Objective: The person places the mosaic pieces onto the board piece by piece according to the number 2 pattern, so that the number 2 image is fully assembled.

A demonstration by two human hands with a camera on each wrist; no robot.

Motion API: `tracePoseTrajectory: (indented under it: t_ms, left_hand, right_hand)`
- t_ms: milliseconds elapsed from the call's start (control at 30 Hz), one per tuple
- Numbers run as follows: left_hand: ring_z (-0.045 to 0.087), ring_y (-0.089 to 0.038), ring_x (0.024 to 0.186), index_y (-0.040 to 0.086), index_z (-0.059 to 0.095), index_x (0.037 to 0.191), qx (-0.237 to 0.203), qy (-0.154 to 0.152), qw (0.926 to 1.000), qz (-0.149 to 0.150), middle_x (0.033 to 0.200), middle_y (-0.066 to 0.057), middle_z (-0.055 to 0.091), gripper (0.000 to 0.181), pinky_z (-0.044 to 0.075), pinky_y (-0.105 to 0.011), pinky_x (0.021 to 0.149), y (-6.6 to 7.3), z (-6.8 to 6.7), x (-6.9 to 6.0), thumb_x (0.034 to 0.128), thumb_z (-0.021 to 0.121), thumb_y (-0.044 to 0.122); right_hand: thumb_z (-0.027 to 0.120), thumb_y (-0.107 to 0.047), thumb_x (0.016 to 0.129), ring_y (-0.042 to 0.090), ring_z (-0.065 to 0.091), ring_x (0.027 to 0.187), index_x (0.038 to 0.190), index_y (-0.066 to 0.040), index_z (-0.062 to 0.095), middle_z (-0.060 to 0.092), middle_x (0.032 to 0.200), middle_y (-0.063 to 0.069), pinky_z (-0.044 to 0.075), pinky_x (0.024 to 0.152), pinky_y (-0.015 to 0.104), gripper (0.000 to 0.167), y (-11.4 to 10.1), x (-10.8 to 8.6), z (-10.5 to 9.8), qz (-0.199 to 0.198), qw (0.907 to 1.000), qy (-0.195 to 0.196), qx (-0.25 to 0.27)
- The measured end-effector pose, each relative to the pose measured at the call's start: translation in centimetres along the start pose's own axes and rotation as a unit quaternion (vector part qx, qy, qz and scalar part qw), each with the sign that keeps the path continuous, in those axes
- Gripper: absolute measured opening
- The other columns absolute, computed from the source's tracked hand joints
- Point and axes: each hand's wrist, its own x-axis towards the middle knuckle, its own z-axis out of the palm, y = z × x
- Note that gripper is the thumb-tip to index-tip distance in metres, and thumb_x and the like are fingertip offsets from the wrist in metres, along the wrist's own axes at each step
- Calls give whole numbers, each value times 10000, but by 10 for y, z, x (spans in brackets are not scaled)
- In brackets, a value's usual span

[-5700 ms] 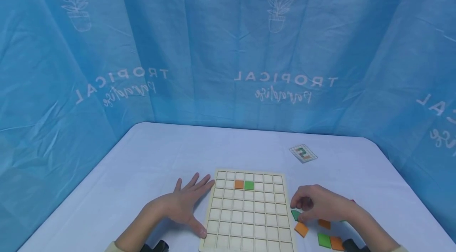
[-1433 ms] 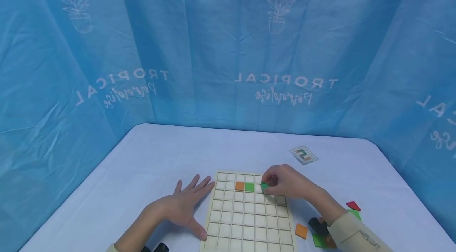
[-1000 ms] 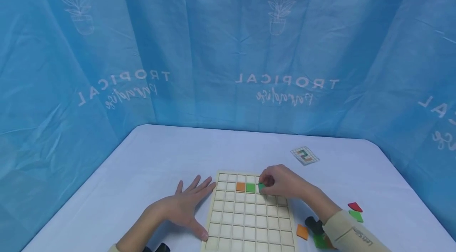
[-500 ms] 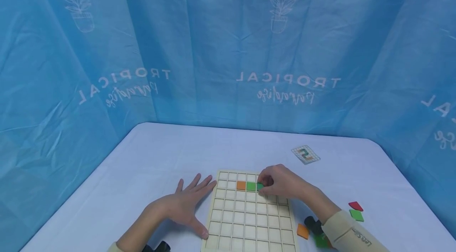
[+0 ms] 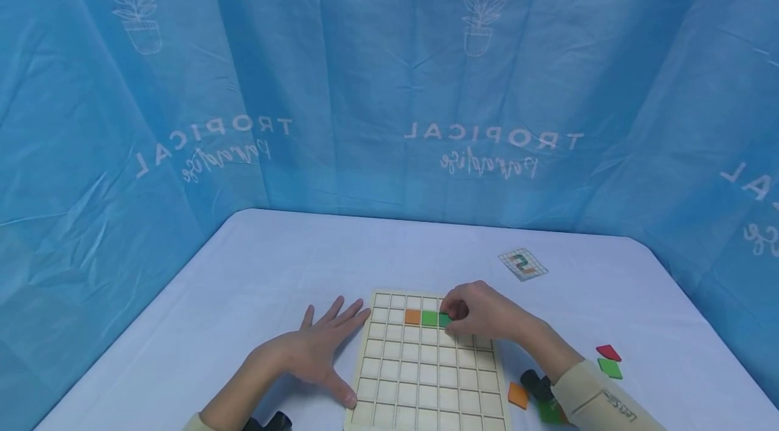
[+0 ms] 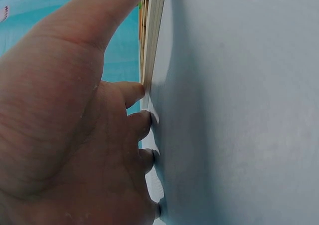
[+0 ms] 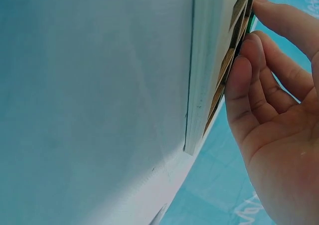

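Hands: two. Boards: one, a pale wooden gridded board [image 5: 398,373] lying flat on the white-covered table [image 5: 292,255].

Pieces on board: three, side by side in the second row from the far edge: one orange square tile [image 5: 412,316], one light-green square tile [image 5: 429,319], one dark-green tile [image 5: 445,320] at the fifth column. Its full outline cannot be read behind the fingers; whether it is fully seated cannot be told.

Right hand [image 5: 487,312]: thumb and fingers pinch the dark-green tile. Left hand [image 5: 319,350]: fingers spread apart, tips on the table, index fingertip and thumb touching the board's left edge.

Loose pieces, right of board: one red wedge-like piece [image 5: 608,352], one light-green loose piece [image 5: 610,369] just beside it, one orange loose tile [image 5: 518,395] near the board, one green loose piece [image 5: 550,412] partly covered, plus an orange sliver [image 5: 563,416]. Exact total uncertain: beige right sleeve [image 5: 599,397] and black right wrist device [image 5: 537,385] block the view.

Cards: one, a small printed grid card [image 5: 523,264], beyond the board's far right corner, which the right hand hides. Behind the table: blue printed curtain [image 5: 365,79].
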Motion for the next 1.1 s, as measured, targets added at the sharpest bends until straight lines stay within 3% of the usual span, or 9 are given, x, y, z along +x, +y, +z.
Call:
tracePoseTrajectory:
  t_ms: [567,800,1100]
  left_hand:
    - [-77,-311,1445,263,126,1560,83,-16,9997,-218,1611,25,27,1330,-97,-683,1031,2,0,2,502,730,797]
    - [-73,-319,1445,253,124,1560,67,-28,9999,-136,1612,16,29,1320,-93,-689,1028,1,0,1,518,733,788]
    - [-74,-314,1445,257,125,1560,31,-36,9999,-139,1611,17,31,1321,-94,-691,1026,0,0,1,515,737,785]
  right_hand:
    - [664,-373,910,111,568,768,1051,-144,716,622,837,-122,491,655,302,274,-5,-14,-19,337,9988,349,13]
    - [684,-369,895,113,571,777,1072,-140,712,621,846,-117,496,648,287,291,1,-26,-25,541,9974,485,-15]
    - [683,-349,901,95,574,798,1087,-133,704,622,877,-120,506,674,271,286,8,-41,-34,531,9967,606,-93]
